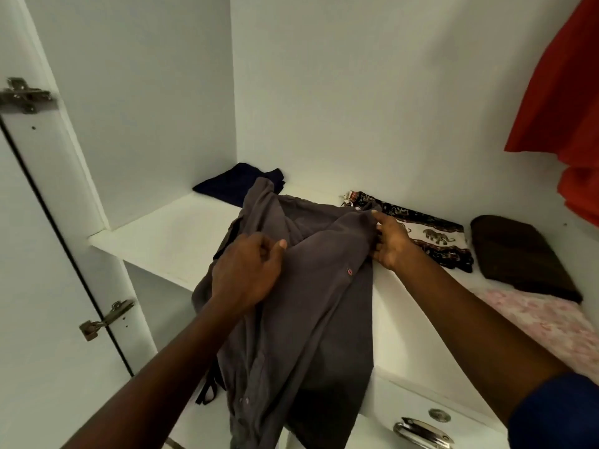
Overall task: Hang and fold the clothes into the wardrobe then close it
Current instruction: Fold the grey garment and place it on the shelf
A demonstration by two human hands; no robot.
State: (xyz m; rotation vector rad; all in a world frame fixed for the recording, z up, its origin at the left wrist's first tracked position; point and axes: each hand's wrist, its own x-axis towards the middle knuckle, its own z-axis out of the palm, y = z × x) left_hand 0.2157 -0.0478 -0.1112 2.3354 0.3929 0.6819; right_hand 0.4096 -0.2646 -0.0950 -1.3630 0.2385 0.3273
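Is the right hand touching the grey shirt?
Touching. The head view shows the right hand pinching the grey shirt at its edge, thumb and fingers pressed into the fabric.

Two hands show, the left hand [246,270] and the right hand [392,243], along with one grey shirt [308,303] and one red garment [564,92]. There are four other cloths: one navy cloth [227,186], one elephant-print cloth [431,236], one brown cloth [518,254] and one pink cloth [551,325]. Metal fittings come to two hinges, the upper hinge [24,96] and the lower hinge [107,319], and one drawer handle [421,432].
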